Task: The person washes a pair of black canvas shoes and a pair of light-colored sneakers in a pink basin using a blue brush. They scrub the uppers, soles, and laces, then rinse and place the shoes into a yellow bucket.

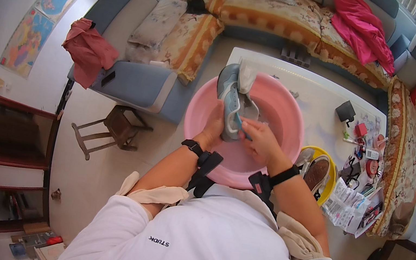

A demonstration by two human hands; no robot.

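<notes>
A blue-grey sneaker (228,80) is held upright, toe away from me, over a large pink plastic basin (198,105). Its whitish tongue (247,78) is pulled out and flops past the toe end. My left hand (213,125) grips the shoe along its left side, near the heel. In my right hand (261,139) is a slim blue handle (239,122), held against the shoe's opening; its working end is hidden, so I cannot tell which tool it is. Cloudy water (234,157) shows in the bottom of the basin.
Right of the basin, a yellow basin (332,180) holds brown and grey shoes (316,173). Behind stands a white table (303,80) with a black box (345,111), a clear plastic package (346,205) and small items. A wooden stool (120,125) stands left, near the sofa (137,85).
</notes>
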